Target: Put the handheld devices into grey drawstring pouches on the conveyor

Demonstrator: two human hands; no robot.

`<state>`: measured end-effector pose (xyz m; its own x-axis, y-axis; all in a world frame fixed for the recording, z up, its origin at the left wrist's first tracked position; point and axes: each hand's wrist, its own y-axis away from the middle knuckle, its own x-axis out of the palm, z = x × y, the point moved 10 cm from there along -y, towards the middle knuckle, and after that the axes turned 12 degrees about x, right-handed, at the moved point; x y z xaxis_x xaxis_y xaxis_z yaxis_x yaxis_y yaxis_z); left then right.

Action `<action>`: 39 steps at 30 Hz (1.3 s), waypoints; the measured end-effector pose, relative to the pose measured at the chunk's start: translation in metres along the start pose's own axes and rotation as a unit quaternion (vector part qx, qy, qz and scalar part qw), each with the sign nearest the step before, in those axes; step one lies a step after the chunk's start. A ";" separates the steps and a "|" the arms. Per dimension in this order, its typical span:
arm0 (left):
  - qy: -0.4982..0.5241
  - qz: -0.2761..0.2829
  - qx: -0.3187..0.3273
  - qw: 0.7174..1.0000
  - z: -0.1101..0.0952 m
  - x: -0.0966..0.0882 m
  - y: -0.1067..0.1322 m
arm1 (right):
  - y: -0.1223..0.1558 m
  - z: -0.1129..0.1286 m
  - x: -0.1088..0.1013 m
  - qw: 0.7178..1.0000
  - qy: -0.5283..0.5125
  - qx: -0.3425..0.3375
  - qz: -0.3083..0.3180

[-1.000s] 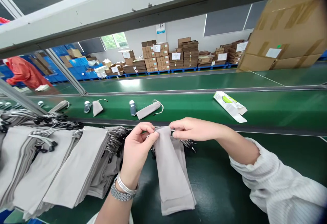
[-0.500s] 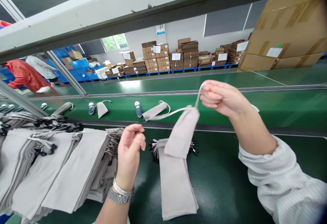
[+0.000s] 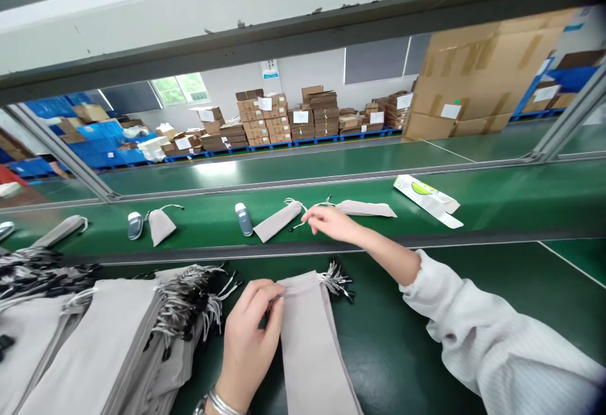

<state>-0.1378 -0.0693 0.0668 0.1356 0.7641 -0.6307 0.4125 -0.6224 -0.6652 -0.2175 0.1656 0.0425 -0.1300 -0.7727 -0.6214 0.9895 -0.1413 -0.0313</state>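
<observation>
The left hand (image 3: pixel 250 337) was clenched in a pinch on the top edge of one grey drawstring pouch (image 3: pixel 310 352). That pouch lay lengthwise on the green table (image 3: pixel 402 352) at lower centre, its foot running off the bottom of the frame. A tuft of black-tipped cords (image 3: pixel 337 279) stuck out at its upper right.

The right hand (image 3: pixel 331 224) was released, grasping nothing, its fingers extended over the table's far edge. Four more pouches (image 3: pixel 277 221) lay along the green conveyor (image 3: pixel 502 203) across the middle of the frame, and the right hand was nearest the two at centre. Three small grey-and-white oblong items (image 3: pixel 243 219) sat among them, one cut off by the left edge. One flat printed carton (image 3: pixel 426 199) lay at right.

A stack of pouches (image 3: pixel 89 345), too overlapped to count, filled the lower left, just beside the left hand. Open table ran right of the held pouch to the white striped sleeve (image 3: pixel 492 339).
</observation>
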 end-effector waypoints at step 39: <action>-0.188 -0.006 0.133 0.973 -0.030 0.009 0.003 | -0.076 0.007 0.065 0.983 0.164 0.073 -0.039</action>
<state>-0.1086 -0.0589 0.0712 -0.2282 0.6861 -0.6908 0.1577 -0.6741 -0.7216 -0.3018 0.1219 0.0102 -0.1545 -0.5175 -0.8416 0.9543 -0.2987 0.0085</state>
